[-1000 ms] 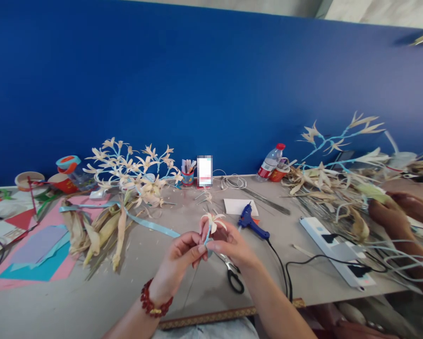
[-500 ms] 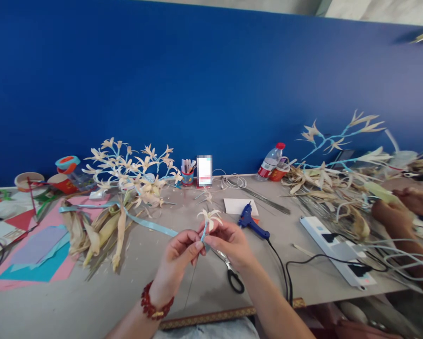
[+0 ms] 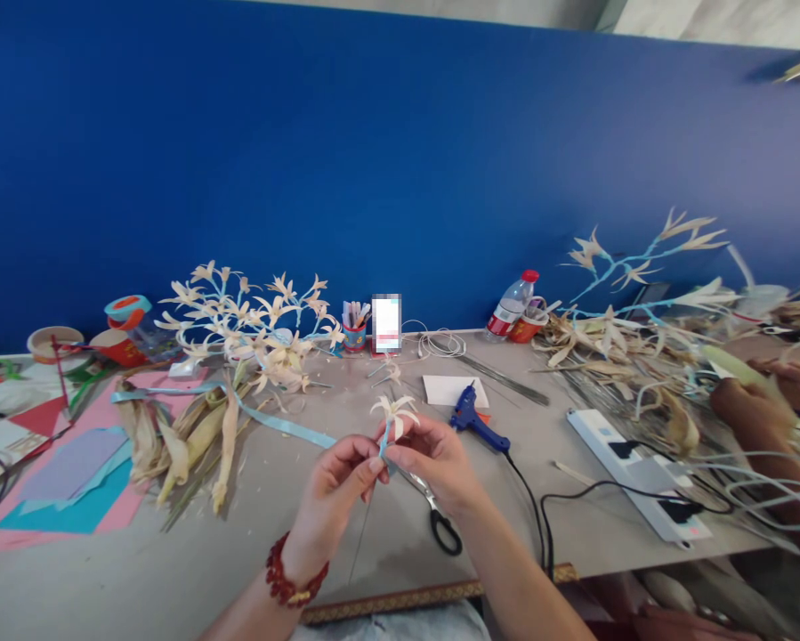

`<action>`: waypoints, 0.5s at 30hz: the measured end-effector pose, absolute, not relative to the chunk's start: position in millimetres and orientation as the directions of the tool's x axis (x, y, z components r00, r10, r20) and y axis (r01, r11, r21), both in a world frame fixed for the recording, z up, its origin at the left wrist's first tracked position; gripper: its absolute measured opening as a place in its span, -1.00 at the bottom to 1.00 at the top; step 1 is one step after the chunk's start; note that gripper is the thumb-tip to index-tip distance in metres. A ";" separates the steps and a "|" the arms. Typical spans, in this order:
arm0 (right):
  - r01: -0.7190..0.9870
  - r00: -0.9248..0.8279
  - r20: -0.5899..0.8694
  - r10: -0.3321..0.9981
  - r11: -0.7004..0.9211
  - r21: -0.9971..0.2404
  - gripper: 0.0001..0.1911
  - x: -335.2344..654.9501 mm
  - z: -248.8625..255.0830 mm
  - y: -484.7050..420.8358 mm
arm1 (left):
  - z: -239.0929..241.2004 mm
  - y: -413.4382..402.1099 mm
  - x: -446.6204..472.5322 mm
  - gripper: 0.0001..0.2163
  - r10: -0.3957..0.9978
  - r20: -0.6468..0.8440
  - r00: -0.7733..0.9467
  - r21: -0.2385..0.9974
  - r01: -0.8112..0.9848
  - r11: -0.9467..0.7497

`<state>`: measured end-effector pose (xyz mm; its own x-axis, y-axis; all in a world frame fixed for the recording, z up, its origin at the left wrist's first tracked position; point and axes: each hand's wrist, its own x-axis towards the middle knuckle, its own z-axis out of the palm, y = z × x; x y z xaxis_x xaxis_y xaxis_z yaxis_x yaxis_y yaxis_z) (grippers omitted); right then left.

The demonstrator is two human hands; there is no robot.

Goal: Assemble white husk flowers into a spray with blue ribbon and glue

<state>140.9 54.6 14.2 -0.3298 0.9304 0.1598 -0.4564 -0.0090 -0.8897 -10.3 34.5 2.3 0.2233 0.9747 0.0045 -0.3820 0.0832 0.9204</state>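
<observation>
Between my two hands stands a small corn-husk flower (image 3: 395, 409) with pale petals and a light blue wrapped stem. My left hand (image 3: 342, 476) pinches the stem low down, and a thin wire hangs below it. My right hand (image 3: 434, 458) closes its thumb and fingers on the same stem, just under the petals. From behind my left hand a light blue tape (image 3: 291, 428) runs left across the table. Scissors (image 3: 443, 531) with black handles lie partly hidden under my right hand. To the right rests a blue glue gun (image 3: 474, 420).
Finished husk flower branches (image 3: 253, 320) and dried husks (image 3: 192, 436) lie left. A white power strip (image 3: 633, 476) with cables sits right, near another person's hands (image 3: 750, 409). A phone (image 3: 386, 322) and a bottle (image 3: 510, 307) stand by the blue wall.
My hands and the flower have barely moved; the flower tilts very slightly left. At the right, the other person's hands have shifted a little.
</observation>
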 end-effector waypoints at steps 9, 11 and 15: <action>-0.477 -0.366 0.218 0.905 0.018 -0.879 -0.89 142.3 8.3 59.0 | 2.3 33.5 -10.8 -0.87 0.969 -0.022 0.247 0.899 -0.420 0.127; -0.489 -0.390 0.216 0.895 -0.002 -0.873 -0.88 143.0 8.5 59.1 | 2.8 33.8 -10.9 -0.87 0.966 -0.021 0.257 0.898 -0.421 0.131; -0.448 -0.430 0.198 0.881 -0.018 -0.894 -0.80 146.3 9.3 59.8 | 3.8 33.8 -11.0 -0.87 0.958 -0.033 0.286 0.894 -0.420 0.156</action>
<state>146.3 59.8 9.3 -0.4298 0.8810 0.1979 -0.4479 -0.0177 -0.8939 -11.0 33.8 3.8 0.2857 0.9578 -0.0330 -0.4198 0.1561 0.8941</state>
